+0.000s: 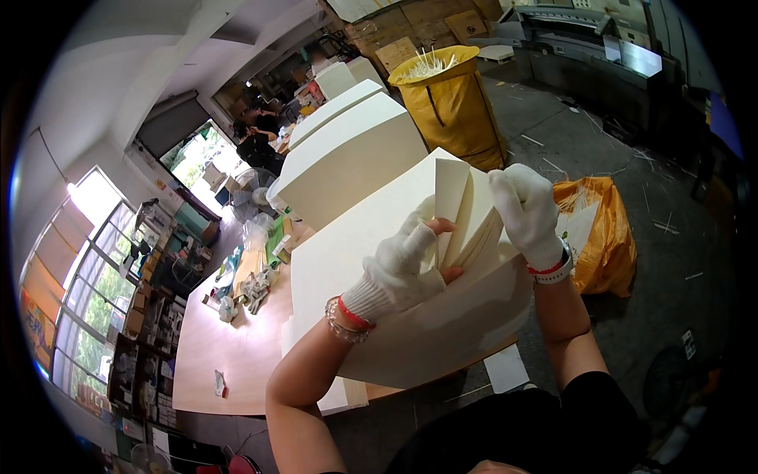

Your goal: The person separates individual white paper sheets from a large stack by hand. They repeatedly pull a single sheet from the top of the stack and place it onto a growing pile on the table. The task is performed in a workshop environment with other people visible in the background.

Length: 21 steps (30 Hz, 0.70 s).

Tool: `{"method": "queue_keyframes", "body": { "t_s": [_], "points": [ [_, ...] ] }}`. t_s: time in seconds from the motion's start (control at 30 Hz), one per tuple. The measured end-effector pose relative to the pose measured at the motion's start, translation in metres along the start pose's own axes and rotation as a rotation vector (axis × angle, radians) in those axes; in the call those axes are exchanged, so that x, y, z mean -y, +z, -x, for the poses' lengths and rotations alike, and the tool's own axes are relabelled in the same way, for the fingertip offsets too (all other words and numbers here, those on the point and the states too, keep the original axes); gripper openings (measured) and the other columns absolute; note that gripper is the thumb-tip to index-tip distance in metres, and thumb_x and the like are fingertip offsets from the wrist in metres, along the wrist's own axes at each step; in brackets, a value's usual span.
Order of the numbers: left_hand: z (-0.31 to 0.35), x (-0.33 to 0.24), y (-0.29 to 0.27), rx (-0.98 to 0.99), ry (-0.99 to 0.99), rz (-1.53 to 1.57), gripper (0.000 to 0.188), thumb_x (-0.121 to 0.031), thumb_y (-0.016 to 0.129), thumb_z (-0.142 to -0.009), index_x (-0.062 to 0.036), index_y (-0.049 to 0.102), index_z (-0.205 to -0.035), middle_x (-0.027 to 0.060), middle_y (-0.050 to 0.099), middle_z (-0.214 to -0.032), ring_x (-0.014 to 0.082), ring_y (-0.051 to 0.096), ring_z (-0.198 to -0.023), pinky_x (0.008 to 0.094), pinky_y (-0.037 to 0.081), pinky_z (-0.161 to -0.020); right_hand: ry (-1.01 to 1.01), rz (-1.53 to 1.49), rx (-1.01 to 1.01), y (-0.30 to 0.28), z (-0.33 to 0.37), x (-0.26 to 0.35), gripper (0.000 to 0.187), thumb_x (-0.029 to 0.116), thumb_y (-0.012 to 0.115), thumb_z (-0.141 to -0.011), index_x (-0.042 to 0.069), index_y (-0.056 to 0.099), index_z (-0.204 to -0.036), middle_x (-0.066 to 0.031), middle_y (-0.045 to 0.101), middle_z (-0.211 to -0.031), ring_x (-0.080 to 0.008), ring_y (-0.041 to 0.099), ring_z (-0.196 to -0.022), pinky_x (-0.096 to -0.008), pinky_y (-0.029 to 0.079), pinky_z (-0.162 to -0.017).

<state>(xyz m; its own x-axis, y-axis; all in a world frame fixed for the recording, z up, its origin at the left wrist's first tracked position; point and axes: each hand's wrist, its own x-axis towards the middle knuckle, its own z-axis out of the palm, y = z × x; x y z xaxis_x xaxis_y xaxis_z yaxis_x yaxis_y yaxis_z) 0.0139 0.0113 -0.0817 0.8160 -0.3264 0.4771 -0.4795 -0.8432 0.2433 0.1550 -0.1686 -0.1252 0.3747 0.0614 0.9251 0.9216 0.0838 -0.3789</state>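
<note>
A large, thick stack of cream-white paper sheets (347, 261) lies in front of me on the table. At its near right corner, several sheets (466, 207) are bent up and fanned apart between my hands. My left hand (401, 265), in a white knitted glove with bare fingertips, is closed on the left side of these lifted sheets. My right hand (523, 207), in a similar white glove, is curled closed at their right edge. Its fingertips are mostly hidden behind the knuckles.
More tall paper stacks (347, 162) stand beyond. A yellow bag (450, 110) full of thin offcuts and an orange bag (608, 245) of scraps sit on the floor to the right. Cloths and plastic (249, 288) lie on the table (237, 347) at left. People (257, 142) are farther back.
</note>
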Motion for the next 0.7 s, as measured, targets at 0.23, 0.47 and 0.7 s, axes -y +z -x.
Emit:
{"method": "queue_keyframes", "body": {
  "t_s": [0.23, 0.47, 0.7],
  "points": [
    [-0.001, 0.012, 0.006, 0.029, 0.137, -0.032, 0.065, -0.003, 0.078, -0.072, -0.0119, 0.054, -0.131, 0.0237, 0.053, -0.139, 0.0377, 0.068, -0.103, 0.0357, 0.056, -0.085, -0.005, 0.018, -0.018, 0.002, -0.002, 0.003, 0.017, 0.007, 0.060, -0.092, 0.000, 0.060, -0.076, -0.0098, 0.048, -0.057, -0.0257, 0.047, -0.052, -0.0378, 0.037, -0.050],
    [-0.003, -0.005, 0.003, -0.014, 0.030, -0.008, 0.056, -0.014, 0.088, -0.071, -0.0091, 0.061, -0.120, 0.0176, 0.064, -0.119, 0.0348, 0.068, -0.101, 0.0382, 0.054, -0.086, -0.108, 0.087, -0.005, -0.001, -0.001, -0.001, 0.010, 0.005, 0.059, -0.092, -0.001, 0.063, -0.084, -0.0098, 0.049, -0.059, -0.0257, 0.048, -0.053, -0.0375, 0.038, -0.051],
    [-0.006, -0.001, 0.008, -0.038, 0.118, -0.061, 0.052, 0.002, 0.072, -0.073, -0.0087, 0.060, -0.123, 0.0202, 0.058, -0.130, 0.0353, 0.068, -0.104, 0.0356, 0.055, -0.087, 0.026, 0.008, 0.015, -0.002, 0.000, 0.005, 0.011, 0.004, 0.059, -0.092, -0.003, 0.062, -0.085, -0.0096, 0.045, -0.060, -0.0248, 0.046, -0.054, -0.0381, 0.035, -0.052]
  ]
}}
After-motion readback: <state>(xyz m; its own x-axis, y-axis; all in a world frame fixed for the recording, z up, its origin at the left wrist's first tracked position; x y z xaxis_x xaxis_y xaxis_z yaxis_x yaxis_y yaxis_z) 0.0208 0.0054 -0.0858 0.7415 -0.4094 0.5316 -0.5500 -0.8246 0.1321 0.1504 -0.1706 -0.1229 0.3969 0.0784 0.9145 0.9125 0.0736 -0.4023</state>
